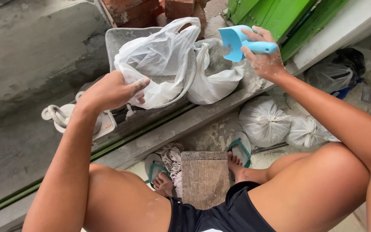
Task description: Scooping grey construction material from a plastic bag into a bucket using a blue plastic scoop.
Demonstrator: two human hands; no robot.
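My left hand [112,91] grips the edge of a thin white plastic bag [159,60] and holds it open on a grey metal pan [123,38]. My right hand [265,53], dusted with white powder, holds a light blue plastic scoop [237,42] by its handle, raised over a second white bag [215,83] that lies just right of the first. Both bags sit on a concrete ledge [185,122] in front of my knees.
Two tied white bags [265,122] lie on the floor by my right foot. A wooden block [205,176] and a rag sit between my sandalled feet. A white scale-like object [61,118] stands left; bricks [151,10] behind; green boards [280,17] upper right.
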